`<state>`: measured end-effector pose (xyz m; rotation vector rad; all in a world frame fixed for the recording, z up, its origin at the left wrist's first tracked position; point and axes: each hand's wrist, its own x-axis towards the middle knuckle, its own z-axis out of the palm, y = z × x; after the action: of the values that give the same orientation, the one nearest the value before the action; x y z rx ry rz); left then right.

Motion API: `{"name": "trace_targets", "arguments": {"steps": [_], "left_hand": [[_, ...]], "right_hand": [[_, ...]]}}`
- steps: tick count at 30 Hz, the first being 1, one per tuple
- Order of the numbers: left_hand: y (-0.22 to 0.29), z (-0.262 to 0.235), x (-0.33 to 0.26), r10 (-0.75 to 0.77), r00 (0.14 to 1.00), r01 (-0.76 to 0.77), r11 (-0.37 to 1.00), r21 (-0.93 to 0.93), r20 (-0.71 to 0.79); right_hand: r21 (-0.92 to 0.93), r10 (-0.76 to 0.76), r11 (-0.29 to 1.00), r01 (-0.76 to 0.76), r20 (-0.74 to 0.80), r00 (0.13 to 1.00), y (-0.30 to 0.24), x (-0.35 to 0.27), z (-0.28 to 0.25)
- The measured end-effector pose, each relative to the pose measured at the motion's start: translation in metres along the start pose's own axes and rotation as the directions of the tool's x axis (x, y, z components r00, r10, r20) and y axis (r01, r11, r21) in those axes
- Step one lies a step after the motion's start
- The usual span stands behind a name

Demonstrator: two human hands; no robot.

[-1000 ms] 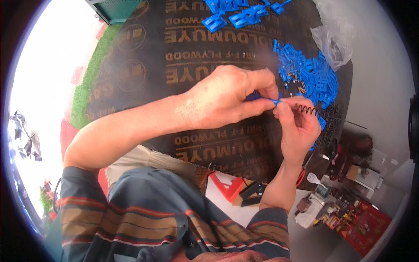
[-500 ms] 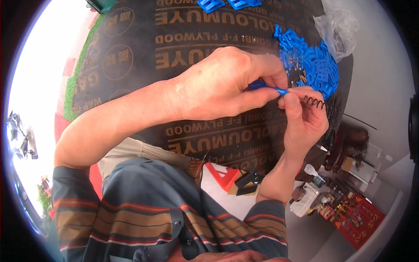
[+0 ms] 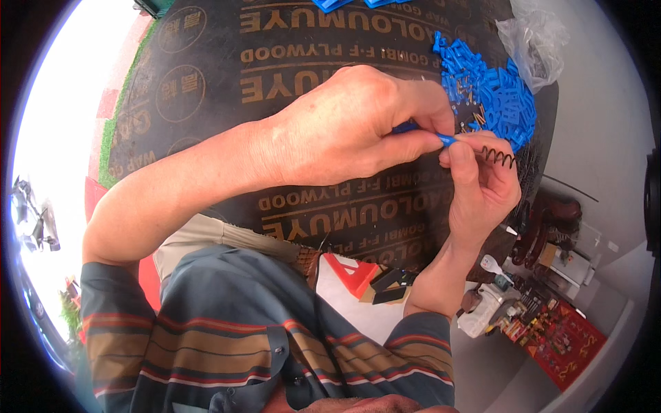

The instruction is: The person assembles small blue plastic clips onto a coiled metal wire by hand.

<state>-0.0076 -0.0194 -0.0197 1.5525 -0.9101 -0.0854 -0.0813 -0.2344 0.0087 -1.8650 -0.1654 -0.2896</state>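
Dark printed plywood (image 3: 206, 124) fills most of what I'm getting on the head feed, with a strip of green turf (image 3: 113, 138) along its left edge and some gray wall (image 3: 599, 89) over on the right. Both hands are up over the board, roughly mid-picture. From my end, the left hand (image 3: 365, 124) is closed down narrow, thumb and fingers pinching a small blue plastic piece (image 3: 447, 140). Its other end sits at the fingertips of the right hand (image 3: 482, 186), also pinched tight, so that's 2 hands on 1 part. I've got a black coil spring (image 3: 498, 157) lying across the right fingers too; can't tell how firmly it's gripped. Just past that hand there's a big heap of blue parts (image 3: 509, 107), with brass-colored screws (image 3: 476, 122) lying right beside it. Behind the heap I can see a crumpled clear plastic bag (image 3: 537, 51). More blue pieces (image 3: 351, 4) poke in at the top edge, cut off by the frame.
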Motion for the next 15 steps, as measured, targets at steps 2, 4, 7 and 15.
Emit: {"name": "trace_targets", "arguments": {"steps": [2, 4, 7, 15], "left_hand": [[0.0003, -0.0002, -0.0005, -0.018, 1.000, 0.018, 1.000, -0.020, -0.004], [0.0001, 0.0000, -0.0009, -0.022, 1.000, 0.022, 0.999, -0.031, -0.006], [0.0000, 0.0011, 0.0001, -0.022, 1.000, 0.022, 0.999, -0.049, -0.007], [0.0005, -0.0011, -0.0008, -0.005, 1.000, 0.005, 1.000, -0.016, -0.006]], "right_hand": [[-0.002, 0.004, 1.000, -0.004, -0.001, 1.000, -0.0007, 0.0001, 0.0008], [-0.004, 0.008, 1.000, -0.008, -0.002, 1.000, -0.0005, -0.0001, 0.0012], [0.016, 0.007, 1.000, -0.007, -0.014, 1.000, -0.0004, -0.0004, 0.0019], [0.005, 0.003, 1.000, -0.003, -0.012, 1.000, -0.0007, 0.0003, 0.0022]]}}
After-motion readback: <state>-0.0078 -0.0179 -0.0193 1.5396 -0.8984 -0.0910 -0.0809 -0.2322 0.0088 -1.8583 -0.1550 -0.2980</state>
